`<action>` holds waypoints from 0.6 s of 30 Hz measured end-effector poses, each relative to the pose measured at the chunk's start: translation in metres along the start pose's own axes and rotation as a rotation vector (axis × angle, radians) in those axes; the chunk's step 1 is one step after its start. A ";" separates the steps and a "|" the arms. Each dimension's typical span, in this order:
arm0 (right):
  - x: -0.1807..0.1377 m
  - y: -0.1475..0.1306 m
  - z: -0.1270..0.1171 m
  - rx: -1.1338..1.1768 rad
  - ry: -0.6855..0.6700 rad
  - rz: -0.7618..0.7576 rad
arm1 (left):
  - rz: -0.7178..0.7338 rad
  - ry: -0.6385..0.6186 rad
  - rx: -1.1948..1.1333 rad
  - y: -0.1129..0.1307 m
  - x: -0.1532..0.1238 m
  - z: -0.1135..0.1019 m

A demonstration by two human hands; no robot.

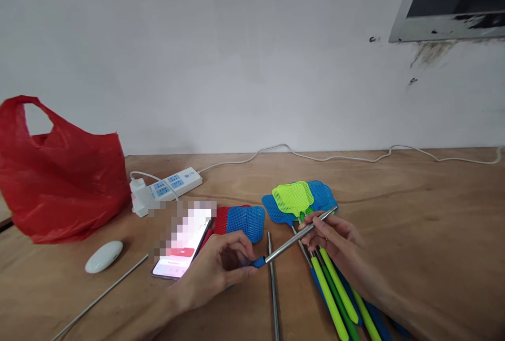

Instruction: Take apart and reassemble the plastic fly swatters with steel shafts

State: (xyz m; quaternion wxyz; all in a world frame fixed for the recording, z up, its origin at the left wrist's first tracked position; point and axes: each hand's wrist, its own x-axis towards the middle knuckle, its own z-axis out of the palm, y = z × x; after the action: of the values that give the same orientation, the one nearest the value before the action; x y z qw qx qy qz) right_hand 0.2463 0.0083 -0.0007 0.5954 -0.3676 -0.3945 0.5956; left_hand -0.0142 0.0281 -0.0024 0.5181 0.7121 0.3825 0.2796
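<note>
My left hand (219, 270) is closed round the blue handle end of a thin metal rod (294, 239). My right hand (335, 236) pinches the same rod near its far tip, holding it slanted above the wooden table (414, 209). Under my right hand lies a pile of fly swatters (300, 199) with green and blue mesh heads and green and blue handles (335, 299). A blue swatter head (246, 221) lies over a red one just beyond my left hand. Another bare metal rod (273, 288) lies on the table between my hands.
A phone (183, 249) with a lit screen lies left of my left hand. Further left are a white oval device (104, 256), a long rod (102, 296), a red plastic bag (59, 172) and a white power strip (168, 186) with a cable running along the wall.
</note>
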 end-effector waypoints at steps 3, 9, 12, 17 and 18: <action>0.000 0.000 -0.001 -0.047 -0.007 -0.005 | 0.006 0.007 0.017 0.001 -0.001 0.000; -0.001 0.008 -0.003 -0.187 -0.118 0.002 | 0.011 0.010 0.013 0.003 -0.003 0.003; -0.008 0.011 0.001 -0.262 -0.227 0.047 | 0.013 0.010 -0.020 0.004 -0.004 0.004; -0.019 0.009 0.008 -0.274 -0.307 0.129 | 0.071 -0.006 0.026 0.005 -0.004 0.005; -0.019 0.009 0.008 -0.267 -0.300 0.118 | 0.084 -0.007 0.026 0.006 -0.004 0.005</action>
State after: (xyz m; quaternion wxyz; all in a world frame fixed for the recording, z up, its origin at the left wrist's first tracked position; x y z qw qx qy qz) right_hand 0.2355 -0.0106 -0.0056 0.4400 -0.3731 -0.5319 0.6199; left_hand -0.0111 0.0217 0.0016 0.4979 0.7352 0.3540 0.2936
